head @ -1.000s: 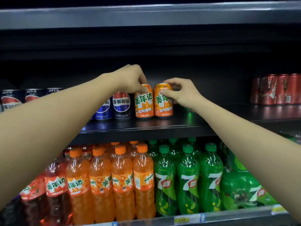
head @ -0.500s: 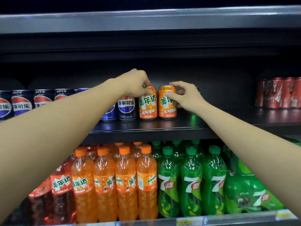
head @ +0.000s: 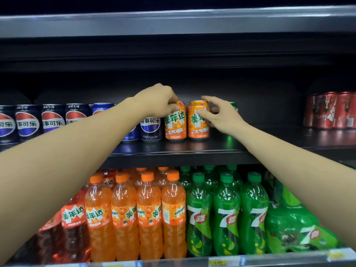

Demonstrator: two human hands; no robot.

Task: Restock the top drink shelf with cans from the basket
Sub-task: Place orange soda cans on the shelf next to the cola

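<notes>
Two orange cans stand upright side by side on the top shelf (head: 192,149), just right of the row of blue cans (head: 52,121). The left hand (head: 156,103) holds the left orange can (head: 175,122) near its top, with the fingers curled around the rim. The right hand (head: 221,114) holds the right orange can (head: 198,121), the thumb on its front and the other fingers around its far side. The step in hand seems to be to set these two cans in line. To do it well, each can should sit flat on the shelf before the fingers let go, with the labels turned to the front and the left can close against the nearest blue can, so that no gap is lost. A green can (head: 233,106) stands just behind the right hand, so this hand should draw back carefully and not knock it. The red cans (head: 329,110) far to the right are well apart. The basket is not in view.
</notes>
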